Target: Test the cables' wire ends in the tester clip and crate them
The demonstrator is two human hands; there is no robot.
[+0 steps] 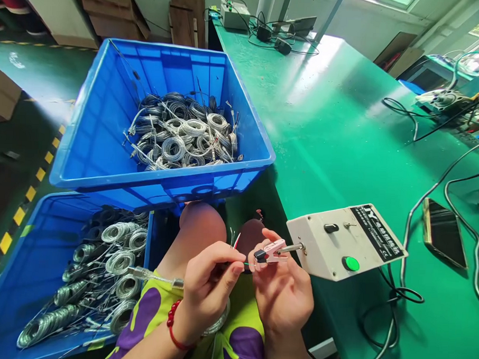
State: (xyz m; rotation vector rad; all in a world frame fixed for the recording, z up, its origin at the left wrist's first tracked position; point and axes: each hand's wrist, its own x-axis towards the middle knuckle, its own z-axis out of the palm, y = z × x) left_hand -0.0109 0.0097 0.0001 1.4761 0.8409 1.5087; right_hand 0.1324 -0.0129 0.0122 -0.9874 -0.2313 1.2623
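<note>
My left hand (213, 276), with a red bead bracelet at the wrist, is closed on a clear USB cable. The cable's metal plug (140, 273) sticks out to the left, and part of its coil (219, 320) shows below the hand. Thin wires, red and white, stand up behind my left fingertips. A short green wire (246, 263) spans the small gap to my right hand (284, 295), whose fingertips are pinched at its other end. Right beside those fingertips, partly over them, is a pink clip (274, 251) with a black tip, mounted on a metal shaft.
The shaft comes from a white control box (346, 242) with a green button on the green table (324, 151). A phone (445, 233) and loose cords lie to its right. Two blue crates, upper (243, 100) and lower (5, 275), hold coiled cables on my left.
</note>
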